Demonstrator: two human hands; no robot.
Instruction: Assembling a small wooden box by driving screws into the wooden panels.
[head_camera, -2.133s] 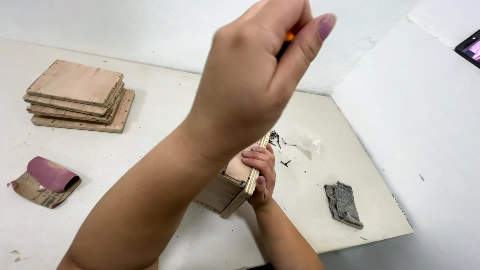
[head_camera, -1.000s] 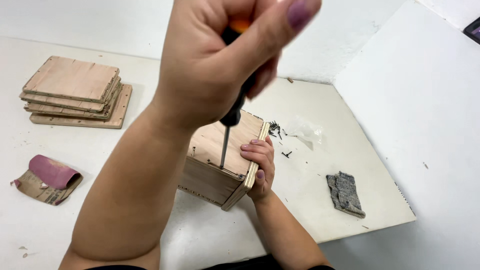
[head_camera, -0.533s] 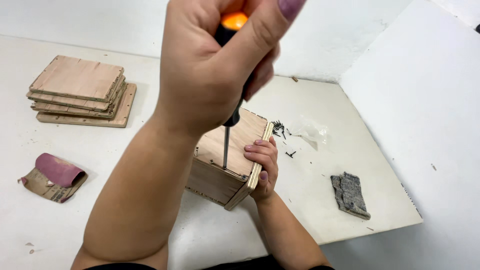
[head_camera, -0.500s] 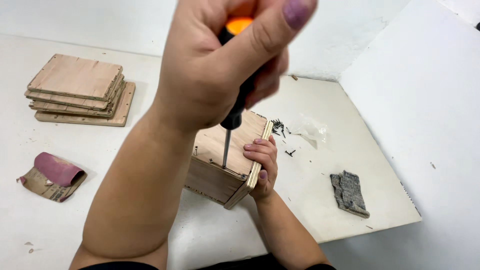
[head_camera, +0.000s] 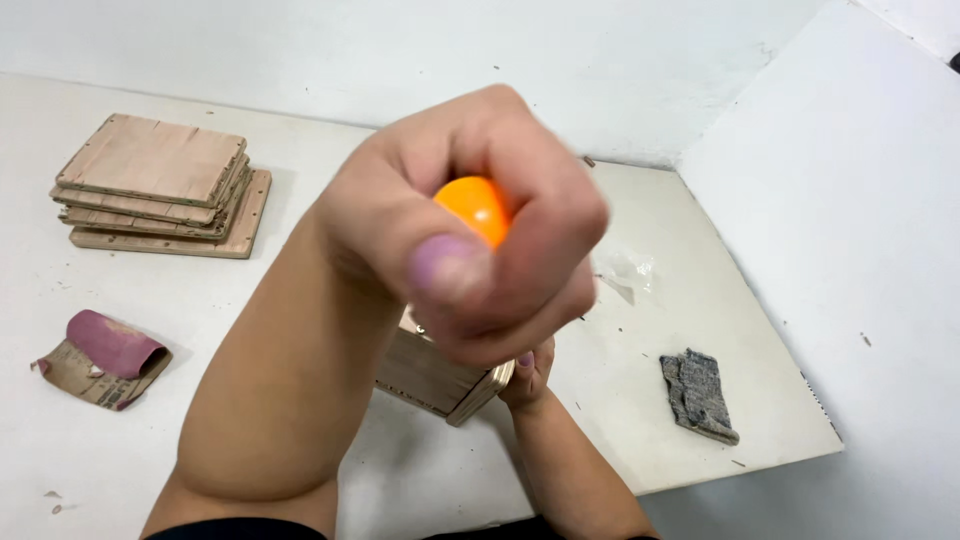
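Left hand risen, hiding wooden box | sandpaper left | cloth right

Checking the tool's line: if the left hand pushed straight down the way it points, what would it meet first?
Most likely the wooden box directly beneath the left hand, which grips the orange-ended screwdriver; the shaft is hidden, so depth is uncertain.

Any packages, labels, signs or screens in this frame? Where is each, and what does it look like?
None clearly. Only a dark sliver at the right edge, too cut off to identify.
A clear crumpled wrapper scrap lies on the white table, right of the hands: translucent, no label visible.
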